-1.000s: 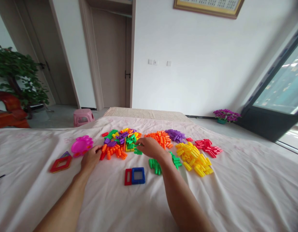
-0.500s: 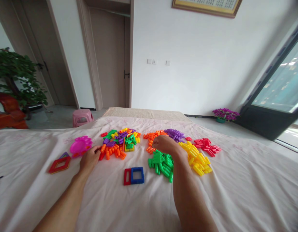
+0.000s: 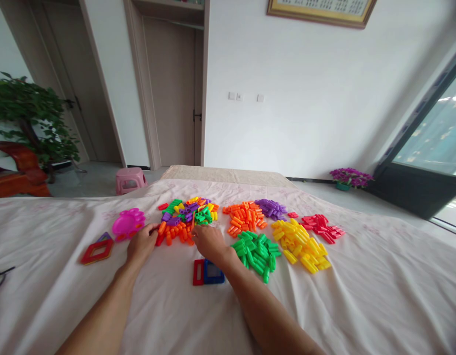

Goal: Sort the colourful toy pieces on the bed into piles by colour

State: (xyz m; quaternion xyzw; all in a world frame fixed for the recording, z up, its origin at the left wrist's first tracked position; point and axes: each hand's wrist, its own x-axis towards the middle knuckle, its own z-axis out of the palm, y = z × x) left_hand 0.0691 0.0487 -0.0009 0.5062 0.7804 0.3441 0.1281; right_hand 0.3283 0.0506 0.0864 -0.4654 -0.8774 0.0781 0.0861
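A mixed pile of coloured plastic building pieces in orange, green, purple and yellow lies between my hands. My left hand rests at its left edge, fingers curled together beside a red piece; what they hold, if anything, is hidden. My right hand reaches to the pile's lower right side, with fingertips closed among the orange pieces; the thing in them is too small to make out. Just below my right wrist lie a blue square frame and a red rectangular frame.
To the right are single-colour heaps: orange, purple, green, yellow and red. A pink flower-shaped dish and a red frame sit left. A pink stool stands beyond the cloth-covered table.
My right hand has moved left from the orange heap to the mixed pile, uncovering the orange and green heaps. My left hand stays at the mixed pile's left edge. The view has shifted slightly.
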